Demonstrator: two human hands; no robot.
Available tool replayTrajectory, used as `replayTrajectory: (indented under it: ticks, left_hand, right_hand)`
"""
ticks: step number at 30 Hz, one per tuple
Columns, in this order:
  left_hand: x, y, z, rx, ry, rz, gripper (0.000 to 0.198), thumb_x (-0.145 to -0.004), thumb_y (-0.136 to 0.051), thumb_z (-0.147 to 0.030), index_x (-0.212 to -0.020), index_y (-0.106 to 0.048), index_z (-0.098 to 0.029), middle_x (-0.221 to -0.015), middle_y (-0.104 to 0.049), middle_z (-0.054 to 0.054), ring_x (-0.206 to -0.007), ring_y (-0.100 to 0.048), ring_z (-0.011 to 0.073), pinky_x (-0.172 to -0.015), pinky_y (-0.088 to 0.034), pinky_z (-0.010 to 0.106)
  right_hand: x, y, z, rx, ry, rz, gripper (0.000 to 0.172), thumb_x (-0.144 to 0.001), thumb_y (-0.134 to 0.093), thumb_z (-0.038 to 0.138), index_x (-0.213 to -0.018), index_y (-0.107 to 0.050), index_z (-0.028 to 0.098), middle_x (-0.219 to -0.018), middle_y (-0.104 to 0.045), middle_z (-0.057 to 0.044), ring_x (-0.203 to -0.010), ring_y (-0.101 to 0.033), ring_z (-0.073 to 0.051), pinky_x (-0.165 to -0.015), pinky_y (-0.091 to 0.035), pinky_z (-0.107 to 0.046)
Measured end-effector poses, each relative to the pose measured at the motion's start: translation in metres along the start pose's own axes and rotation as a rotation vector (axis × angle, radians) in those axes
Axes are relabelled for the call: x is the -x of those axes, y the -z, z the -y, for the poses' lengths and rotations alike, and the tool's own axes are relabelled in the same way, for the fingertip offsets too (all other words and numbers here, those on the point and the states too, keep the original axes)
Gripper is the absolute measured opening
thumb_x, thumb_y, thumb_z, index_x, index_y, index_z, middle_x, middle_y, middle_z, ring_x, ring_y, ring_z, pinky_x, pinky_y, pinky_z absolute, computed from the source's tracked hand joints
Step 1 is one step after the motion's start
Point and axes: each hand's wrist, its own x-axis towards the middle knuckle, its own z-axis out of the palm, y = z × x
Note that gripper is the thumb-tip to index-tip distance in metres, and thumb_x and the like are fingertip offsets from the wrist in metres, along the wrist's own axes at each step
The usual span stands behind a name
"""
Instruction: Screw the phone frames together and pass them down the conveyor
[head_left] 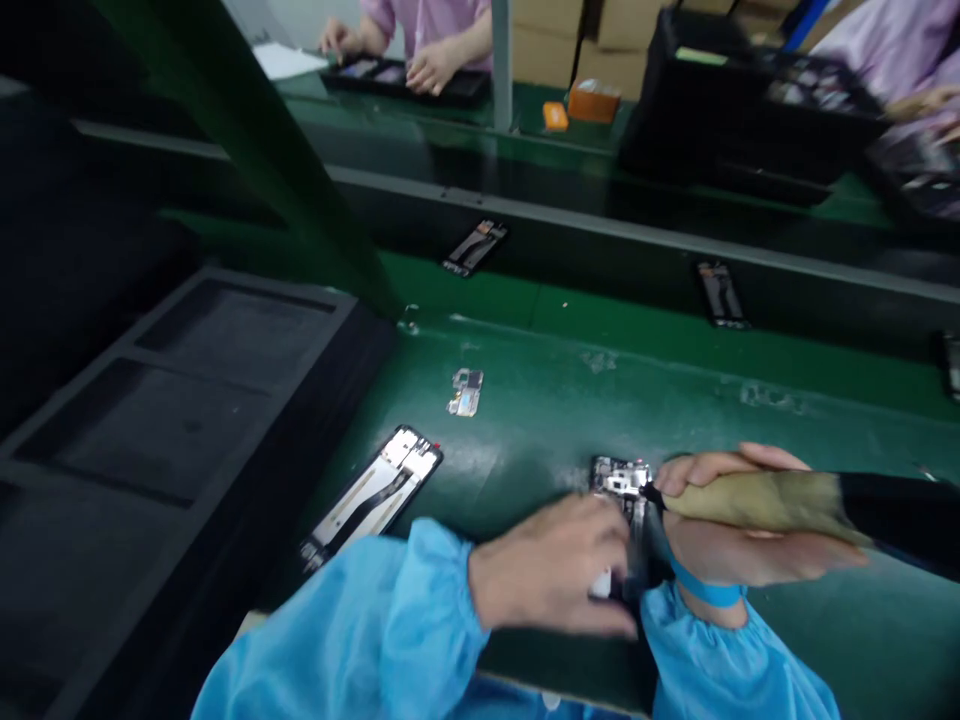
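- Lower centre: left hand (555,575) presses a phone frame (626,490) onto the green surface (750,420).
- Right hand (739,540), grip clenched around a screwdriver (787,505), tip touching the frame.
- Risk: the tip may slip and scratch the board.

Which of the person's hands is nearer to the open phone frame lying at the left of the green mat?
Left. The left hand lies just right of the phone frame, without touching it; the right hand, holding a tool, is farther right, beyond the left.
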Motion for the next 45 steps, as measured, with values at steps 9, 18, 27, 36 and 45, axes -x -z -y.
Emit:
replayTrajectory:
  ticks: [9, 18, 27, 36, 45]
  left_hand:
    - [-0.092, 0.035, 0.075, -0.533, 0.223, -0.066, 0.024, -0.106, -0.069, -0.025, -0.126, -0.066, -0.014, -0.138, -0.069, 0.013, -0.128, -0.067, 0.0288, -0.117, -0.052, 0.044]
    - [-0.232, 0.029, 0.120, -0.645, 0.224, -0.139, 0.047, -0.106, -0.040, -0.002, -0.149, -0.058, -0.008, -0.161, -0.056, 0.021, -0.156, -0.049, 0.0300, -0.131, -0.041, 0.048]
    - [-0.386, -0.019, 0.113, -0.521, 0.265, -0.150, 0.036, -0.113, -0.054, -0.042, -0.144, -0.064, -0.027, -0.165, -0.050, 0.017, -0.154, -0.044, 0.0366, -0.122, -0.038, 0.076]
    - [-0.335, 0.024, 0.113, -0.464, 0.277, -0.096, 0.039, -0.103, -0.054, -0.010, -0.138, -0.059, -0.025, -0.157, -0.054, 0.012, -0.142, -0.053, 0.0289, -0.117, -0.045, 0.056]
    - [-0.108, 0.014, 0.048, -0.335, 0.076, -0.121, 0.042, -0.097, -0.054, -0.005, -0.133, -0.062, -0.025, -0.157, -0.061, 0.011, -0.143, -0.056, 0.0274, -0.122, -0.040, 0.054]
  right_hand:
    - [-0.045, 0.038, 0.014, -0.115, -0.234, -0.322, 0.077, -0.083, -0.053, 0.096, -0.104, -0.062, 0.023, -0.084, -0.069, -0.001, -0.055, -0.065, -0.018, -0.052, -0.060, -0.039]
    - [-0.030, 0.027, 0.015, -0.259, -0.299, -0.216, 0.071, -0.090, -0.053, 0.090, -0.117, -0.059, 0.025, -0.066, -0.057, 0.007, -0.042, -0.049, -0.013, -0.041, -0.046, -0.028]
    - [-0.028, 0.025, 0.006, -0.289, -0.292, -0.225, 0.075, -0.090, -0.049, 0.092, -0.121, -0.061, 0.025, -0.060, -0.055, 0.006, -0.036, -0.046, -0.013, -0.035, -0.038, -0.025]
    - [-0.030, 0.027, 0.013, -0.264, -0.275, -0.219, 0.069, -0.092, -0.051, 0.088, -0.116, -0.063, 0.025, -0.063, -0.056, 0.006, -0.040, -0.049, -0.013, -0.039, -0.043, -0.028]
    - [-0.026, 0.032, 0.004, -0.087, -0.135, -0.167, 0.069, -0.088, -0.057, 0.088, -0.101, -0.062, 0.020, -0.059, -0.057, 0.004, -0.040, -0.053, -0.015, -0.039, -0.043, -0.028]
